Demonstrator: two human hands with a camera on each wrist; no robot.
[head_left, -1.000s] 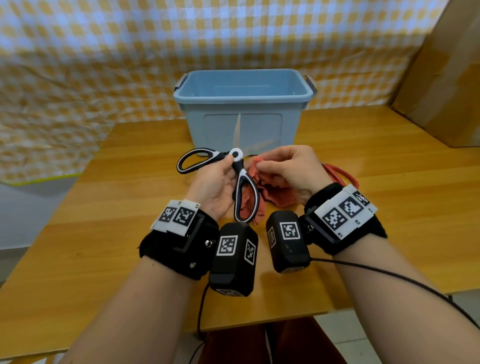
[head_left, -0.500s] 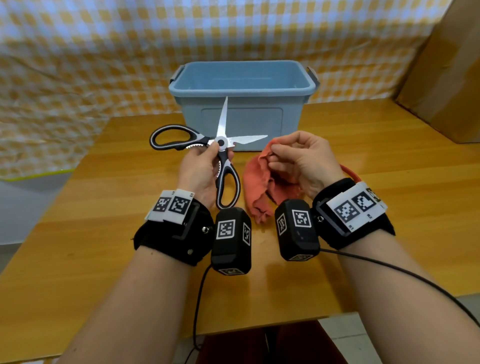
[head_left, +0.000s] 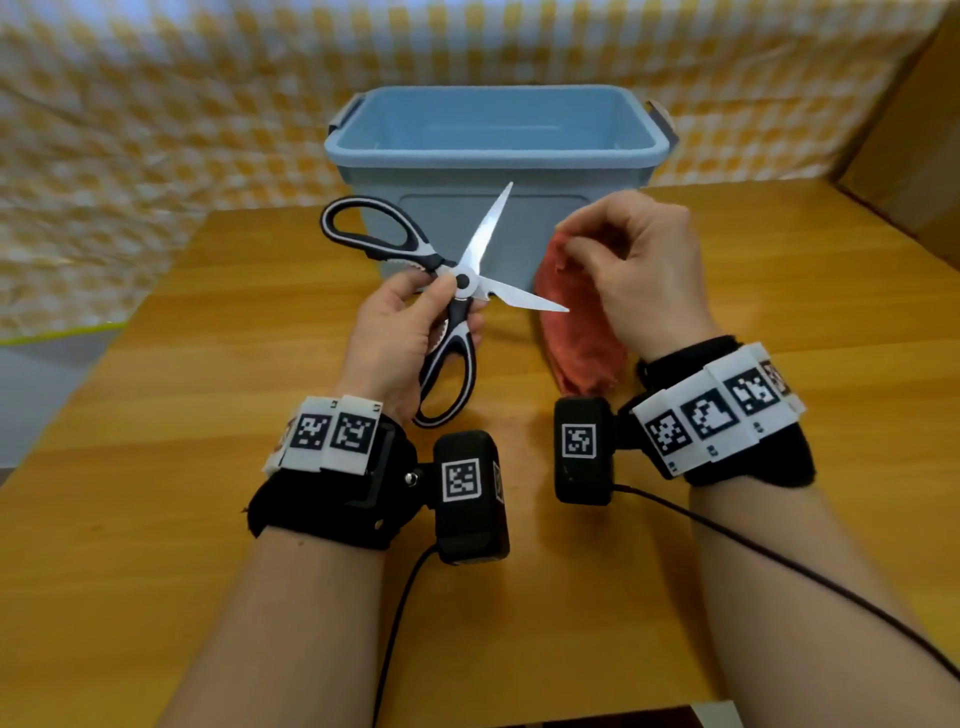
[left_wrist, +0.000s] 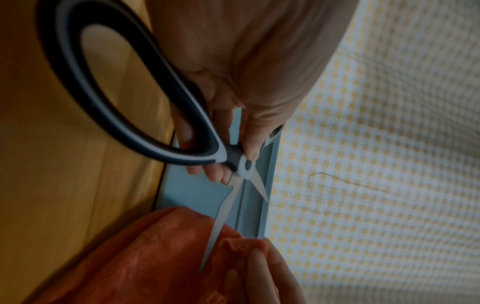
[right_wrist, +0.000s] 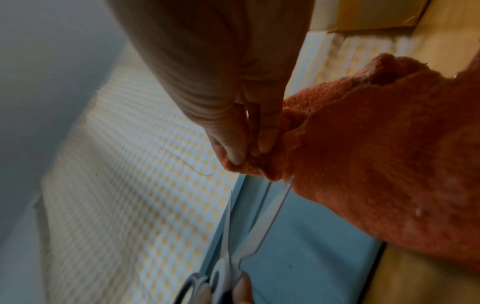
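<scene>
Yellow-checked fabric (head_left: 156, 104) hangs as a backdrop behind a wooden table (head_left: 182, 519), and a cardboard box (head_left: 914, 130) leans in at the far right. At the back of the table stands a blue plastic bin (head_left: 493, 156), lid off, with nothing showing inside from this angle. In front of it the person holds both hands up off the wood, near each other but apart. The left hand (head_left: 395, 338) grips the scissors (head_left: 461, 281) round the neck just below the pivot, finger loops left free and blades spread wide. That looks to me like a hold for cleaning rather than cutting. The right hand (head_left: 644, 280) pinches a bunched edge of an orange-red cloth (head_left: 576, 332), the rest drooping toward the table. The lower blade's tip points at that cloth and overlaps it; whether they touch, I cannot tell. My guess is the cloth is about to wipe that blade, which is splayed out so each edge can be reached.
</scene>
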